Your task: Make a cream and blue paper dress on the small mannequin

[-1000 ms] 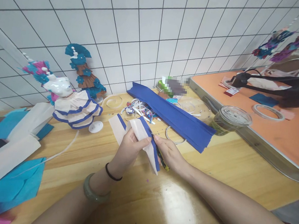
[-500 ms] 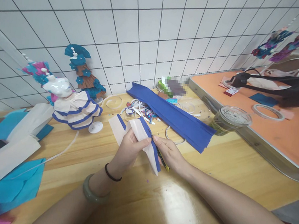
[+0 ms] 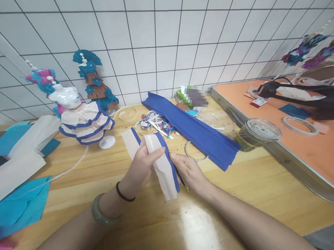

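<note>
My left hand (image 3: 146, 162) is closed round a cream crepe-paper strip (image 3: 164, 171) with a blue edge, its thumb lying on the paper. The strip folds over the fingers, and one end hangs toward the table. At the blue edge, my right hand (image 3: 190, 171) is closed, thumb and fingertips pinching the border. A thin dark tool with a yellow tip (image 3: 185, 185) sticks out under the right hand; most of it is hidden, so its kind is unclear. Another part of cream paper with a blue edge (image 3: 130, 141) lies on the table beyond the left hand.
A long blue crepe-paper strip (image 3: 193, 129) lies across the wooden table (image 3: 149, 234), beside paper scraps (image 3: 157, 123). A lidded jar (image 3: 258, 134) stands right. At left are a figure in a ruffled skirt (image 3: 86, 122) and turquoise paper (image 3: 27, 205). An orange-topped case (image 3: 309, 156) borders the right.
My left thumb has drawn back slightly from the blue edge. The hanging end of the strip has turned, so more of its cream side shows. My right hand has barely moved.
</note>
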The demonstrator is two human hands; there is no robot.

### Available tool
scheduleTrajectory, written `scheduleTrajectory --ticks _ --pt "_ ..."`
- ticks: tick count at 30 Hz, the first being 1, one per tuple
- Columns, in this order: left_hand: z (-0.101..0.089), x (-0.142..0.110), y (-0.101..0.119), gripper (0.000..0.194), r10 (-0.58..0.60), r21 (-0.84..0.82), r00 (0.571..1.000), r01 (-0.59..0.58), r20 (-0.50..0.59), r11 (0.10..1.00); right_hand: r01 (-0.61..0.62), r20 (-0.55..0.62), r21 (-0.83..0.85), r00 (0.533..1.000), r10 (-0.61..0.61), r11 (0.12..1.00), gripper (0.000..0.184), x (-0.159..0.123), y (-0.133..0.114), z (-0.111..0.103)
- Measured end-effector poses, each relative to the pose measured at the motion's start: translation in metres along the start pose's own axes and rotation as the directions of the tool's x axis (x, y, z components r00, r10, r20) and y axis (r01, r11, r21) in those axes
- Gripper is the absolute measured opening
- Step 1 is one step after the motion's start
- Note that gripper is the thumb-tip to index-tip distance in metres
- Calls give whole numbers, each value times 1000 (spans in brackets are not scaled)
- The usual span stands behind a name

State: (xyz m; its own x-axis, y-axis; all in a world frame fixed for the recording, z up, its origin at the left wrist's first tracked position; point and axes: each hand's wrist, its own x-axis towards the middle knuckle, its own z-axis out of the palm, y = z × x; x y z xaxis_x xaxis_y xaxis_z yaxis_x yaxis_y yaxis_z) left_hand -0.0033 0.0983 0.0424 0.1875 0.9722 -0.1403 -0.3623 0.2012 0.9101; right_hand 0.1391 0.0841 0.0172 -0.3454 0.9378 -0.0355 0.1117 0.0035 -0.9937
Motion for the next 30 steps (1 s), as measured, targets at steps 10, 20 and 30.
scheduleTrajectory --ticks 10,20,30 --pt "-6 4 7 26 2 -8 999 -2 -52 1000 23 21 -69 1000 -22 997 54 -1 -2 1" --pt "-10 5 12 22 20 -36 1000 -21 -18 999 42 124 -45 992 -36 998 64 -2 -7 -2" --pt "-11 7 7 25 32 26 999 -32 5 999 12 112 -2 994 -12 1000 62 -1 -7 -4"
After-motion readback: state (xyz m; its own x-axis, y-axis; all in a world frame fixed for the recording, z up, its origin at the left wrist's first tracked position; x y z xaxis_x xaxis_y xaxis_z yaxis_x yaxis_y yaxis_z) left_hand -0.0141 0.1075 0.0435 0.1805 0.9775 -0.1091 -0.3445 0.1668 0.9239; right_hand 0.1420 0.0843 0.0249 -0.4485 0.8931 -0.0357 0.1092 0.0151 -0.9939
